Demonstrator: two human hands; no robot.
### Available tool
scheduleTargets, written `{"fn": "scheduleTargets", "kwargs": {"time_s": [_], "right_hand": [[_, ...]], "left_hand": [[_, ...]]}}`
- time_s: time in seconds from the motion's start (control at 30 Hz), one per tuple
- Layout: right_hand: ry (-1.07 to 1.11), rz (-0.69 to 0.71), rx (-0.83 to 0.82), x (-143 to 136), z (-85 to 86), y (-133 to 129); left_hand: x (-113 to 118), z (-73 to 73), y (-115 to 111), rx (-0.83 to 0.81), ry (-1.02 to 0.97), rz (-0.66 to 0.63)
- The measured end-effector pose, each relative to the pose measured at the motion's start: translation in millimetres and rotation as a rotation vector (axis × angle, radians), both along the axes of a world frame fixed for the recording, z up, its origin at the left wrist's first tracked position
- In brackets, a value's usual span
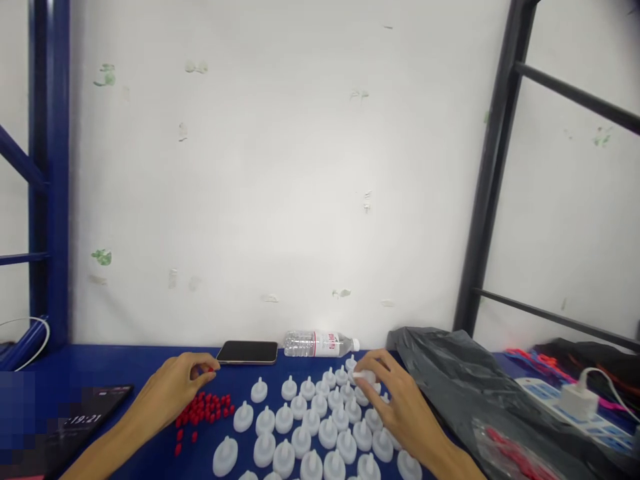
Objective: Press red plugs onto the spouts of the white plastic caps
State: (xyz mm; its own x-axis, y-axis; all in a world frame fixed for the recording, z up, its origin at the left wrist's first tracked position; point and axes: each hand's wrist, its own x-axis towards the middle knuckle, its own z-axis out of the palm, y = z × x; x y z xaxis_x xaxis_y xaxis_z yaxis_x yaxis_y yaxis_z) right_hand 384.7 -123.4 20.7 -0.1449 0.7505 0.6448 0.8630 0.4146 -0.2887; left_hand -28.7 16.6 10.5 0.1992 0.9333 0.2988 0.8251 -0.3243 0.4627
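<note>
Wall: a scuffed white wall [280, 187] fills most of the view, flanked by a blue rack upright [47, 173] and a black metal frame [493, 173].
Table: a blue work table [125, 367] runs along the bottom edge, its far side against the wall.
Bag: a grey plastic bag [450, 380] slumps at the right, with a white power strip [575, 403] just beyond it.
Far edge: a dark phone [247, 352] lies flat beside a clear water bottle [320, 344] resting on its side.
White parts: rows of small white plastic caps [310, 427], each with a nub pointing up, cover the table between the two hands.
Red parts: a loose heap of tiny red beads [203, 410] lies just left of the caps, a few strays nearer the camera.
Left hand: the left hand [175, 387] curls over the far end of the bead heap, fingertips pinched narrow; whether a bead is held cannot be told.
Right hand: the right hand [395, 400] sits over the caps at the far right of the rows, thumb and forefinger closed on one cap.
Doing it well: judging from the layout, a light single-bead pinch and a level, nub-up cap would keep the neighbouring rows undisturbed.
</note>
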Motion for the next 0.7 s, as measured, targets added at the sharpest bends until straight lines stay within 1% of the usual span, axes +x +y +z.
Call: {"fn": "scheduleTargets", "kwargs": {"time_s": [0.1,0.17,0.2,0.3,0.37,0.53,0.7], "right_hand": [[0.04,0.001,-0.001,-0.8,4.9,-5.3],[0.069,-0.004,-0.053,-2.1,8.7,-9.9],[0.085,0.021,-0.103,-3.1,11.0,-12.5],[0.127,0.163,-0.291,-6.7,18.8,-20.5],[0.141,0.225,-0.367,-8.6,23.7,-24.2],[0.12,0.297,-0.464,-3.3,31.4,-23.8],[0.099,0.378,-0.772,11.4,36.5,-23.2]], "left_hand": [[5.1,-1.7,-4.0,0.002,0.009,-0.004],[8.0,-2.8,-6.2,0.017,0.013,-0.019],[8.7,-3.4,-6.5,0.029,0.014,-0.031],[7.7,-5.8,-4.7,0.072,0.009,-0.054],[5.6,-7.6,-1.6,0.083,0.002,-0.066],[4.7,-14.7,5.4,0.062,0.012,-0.134],[8.8,-22.8,9.3,0.055,0.047,-0.169]]}}
